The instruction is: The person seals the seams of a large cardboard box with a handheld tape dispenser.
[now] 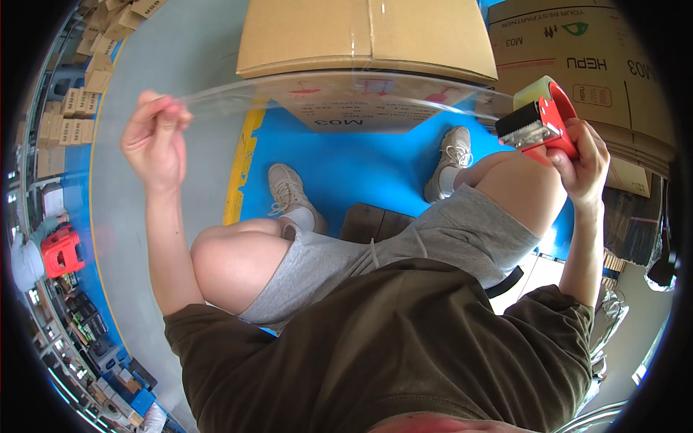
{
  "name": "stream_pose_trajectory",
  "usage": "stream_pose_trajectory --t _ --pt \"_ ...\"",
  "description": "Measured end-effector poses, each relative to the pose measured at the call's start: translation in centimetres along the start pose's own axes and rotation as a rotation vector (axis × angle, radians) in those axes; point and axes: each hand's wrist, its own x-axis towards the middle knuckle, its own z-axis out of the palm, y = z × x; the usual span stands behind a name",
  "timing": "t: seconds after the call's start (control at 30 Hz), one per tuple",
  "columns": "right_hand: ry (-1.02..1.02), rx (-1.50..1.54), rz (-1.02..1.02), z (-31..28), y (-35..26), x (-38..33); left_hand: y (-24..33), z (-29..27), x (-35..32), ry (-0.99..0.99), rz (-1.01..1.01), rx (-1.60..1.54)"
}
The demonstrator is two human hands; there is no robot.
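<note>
A long strip of clear packing tape stretches between my hands, across the near side of a large closed cardboard box. My left hand, on the left, pinches the strip's loose end. On the right, my right hand is closed around the handle of a red tape dispenser. The dispenser carries a yellowish tape roll and a toothed metal cutting edge beside a black plate. Whether the strip touches the box cannot be made out.
More large cartons stand at the far right. My knees and shoes are below the strip on the blue floor, which has a yellow line. At the left are stacked small boxes and a red plastic stool.
</note>
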Motion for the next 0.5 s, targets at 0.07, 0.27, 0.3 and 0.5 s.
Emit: stream_pose_trajectory --t 0.07,0.27,0.3,0.5 --pt "-0.081 -0.049 0.108 -0.9 2.4 -2.1 -0.4 -1.6 -0.4 -0.022 -0.044 -0.033" --pt "-0.064 -0.086 0.207 -0.7 3.7 -2.9 -2.3 -1.8 -1.1 -0.091 -0.16 -0.009" --pt "-0.05 -0.107 0.158 -0.5 4.0 -2.5 -2.7 -1.8 -1.1 -0.085 -0.185 0.001" --pt "-0.038 -0.112 0.181 0.4 4.8 -2.1 -3.5 -1.6 0.2 -0.037 -0.175 0.006"
